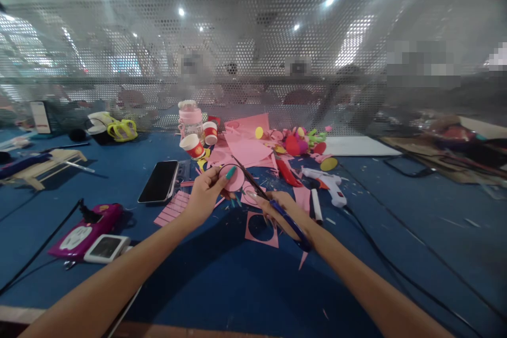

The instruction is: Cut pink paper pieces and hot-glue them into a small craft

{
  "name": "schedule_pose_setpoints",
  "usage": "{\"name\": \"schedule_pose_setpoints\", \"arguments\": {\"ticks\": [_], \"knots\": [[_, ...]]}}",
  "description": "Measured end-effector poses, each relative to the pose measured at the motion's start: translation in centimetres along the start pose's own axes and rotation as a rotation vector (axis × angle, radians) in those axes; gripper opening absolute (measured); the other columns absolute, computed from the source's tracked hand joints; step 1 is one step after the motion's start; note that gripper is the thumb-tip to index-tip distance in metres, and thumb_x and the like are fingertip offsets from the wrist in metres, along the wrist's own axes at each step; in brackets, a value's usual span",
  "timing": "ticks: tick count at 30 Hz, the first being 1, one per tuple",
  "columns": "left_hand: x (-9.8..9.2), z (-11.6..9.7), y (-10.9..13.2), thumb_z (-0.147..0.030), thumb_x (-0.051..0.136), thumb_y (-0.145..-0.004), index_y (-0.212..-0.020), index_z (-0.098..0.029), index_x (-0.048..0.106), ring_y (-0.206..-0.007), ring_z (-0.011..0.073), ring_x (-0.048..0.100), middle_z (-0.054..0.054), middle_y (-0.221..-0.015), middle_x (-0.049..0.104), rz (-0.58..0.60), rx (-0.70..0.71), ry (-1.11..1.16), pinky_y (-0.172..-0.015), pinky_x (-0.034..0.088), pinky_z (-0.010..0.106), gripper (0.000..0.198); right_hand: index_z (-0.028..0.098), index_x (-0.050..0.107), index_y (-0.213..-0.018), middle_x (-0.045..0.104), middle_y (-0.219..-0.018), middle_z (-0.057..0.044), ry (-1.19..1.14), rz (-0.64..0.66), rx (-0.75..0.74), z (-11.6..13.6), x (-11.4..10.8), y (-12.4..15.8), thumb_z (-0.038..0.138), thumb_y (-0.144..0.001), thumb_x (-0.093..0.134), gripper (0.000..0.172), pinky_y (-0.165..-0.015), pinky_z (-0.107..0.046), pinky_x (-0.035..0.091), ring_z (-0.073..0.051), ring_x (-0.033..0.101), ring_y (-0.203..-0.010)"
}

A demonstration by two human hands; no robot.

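Between the thumb and fingers of my left hand (206, 187) is a round pink paper disc (232, 180), held up above the table. My right hand (285, 211) is closed around a pair of scissors (283, 214) with dark blue handles. The blades point up and to the left, close to the disc's right edge; whether they touch it I cannot tell. Below my hands lies a pink square with a round hole (261, 241). Pink sheet scraps (247, 148) are heaped just beyond my hands, and a strip-marked pink piece (173, 208) lies left of them.
A white glue gun (330, 185) with a trailing black cable lies to the right. On the left are a phone (159, 182) and a purple pouch (89, 229). Paper cups (193, 146) and a pink-lidded bottle (190, 119) stand behind. A perforated metal screen (245, 58) closes the back.
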State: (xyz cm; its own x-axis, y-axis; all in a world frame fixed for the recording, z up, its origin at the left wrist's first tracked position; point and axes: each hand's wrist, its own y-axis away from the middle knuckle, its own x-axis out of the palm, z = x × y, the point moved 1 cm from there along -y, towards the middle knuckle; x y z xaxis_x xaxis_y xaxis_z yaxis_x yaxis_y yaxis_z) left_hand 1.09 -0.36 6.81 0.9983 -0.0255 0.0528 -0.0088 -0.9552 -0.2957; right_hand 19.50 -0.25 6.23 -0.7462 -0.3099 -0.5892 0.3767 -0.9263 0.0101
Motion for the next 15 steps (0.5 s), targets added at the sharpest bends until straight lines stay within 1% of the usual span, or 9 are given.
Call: {"name": "schedule_pose_setpoints", "arguments": {"ticks": [5, 9, 15], "knots": [[0.0, -0.1, 0.1, -0.039, 0.058, -0.072, -0.077, -0.016, 0.055, -0.047, 0.0092, 0.055, -0.005, -0.059, 0.052, -0.007, 0.01, -0.014, -0.049, 0.048, 0.021, 0.024, 0.018, 0.045, -0.058, 0.048, -0.043, 0.002, 0.009, 0.058, -0.004, 1.1, -0.5, 0.4, 0.05, -0.074, 0.049, 0.037, -0.04, -0.02, 0.038, -0.01, 0.049, -0.038], [0.0, -0.2, 0.1, -0.038, 0.058, -0.072, -0.076, -0.016, 0.054, -0.046, 0.0088, 0.055, -0.005, -0.058, 0.051, -0.011, 0.013, -0.021, -0.049, 0.048, 0.021, 0.023, 0.018, 0.044, -0.057, 0.046, -0.039, 0.003, 0.03, 0.057, 0.033, 1.7, -0.6, 0.5, 0.052, -0.074, 0.049, 0.038, -0.041, -0.021, 0.038, -0.01, 0.048, -0.037], [-0.1, 0.1, 0.1, -0.036, 0.057, -0.073, -0.08, -0.015, 0.054, -0.048, 0.0085, 0.056, -0.005, -0.061, 0.052, -0.008, 0.023, 0.0, -0.049, 0.049, 0.021, 0.021, 0.018, 0.043, -0.055, 0.044, -0.039, 0.002, 0.073, 0.038, 0.031, 1.6, -0.6, 0.4, 0.052, -0.074, 0.048, 0.04, -0.04, -0.021, 0.036, -0.01, 0.046, -0.036]]}}
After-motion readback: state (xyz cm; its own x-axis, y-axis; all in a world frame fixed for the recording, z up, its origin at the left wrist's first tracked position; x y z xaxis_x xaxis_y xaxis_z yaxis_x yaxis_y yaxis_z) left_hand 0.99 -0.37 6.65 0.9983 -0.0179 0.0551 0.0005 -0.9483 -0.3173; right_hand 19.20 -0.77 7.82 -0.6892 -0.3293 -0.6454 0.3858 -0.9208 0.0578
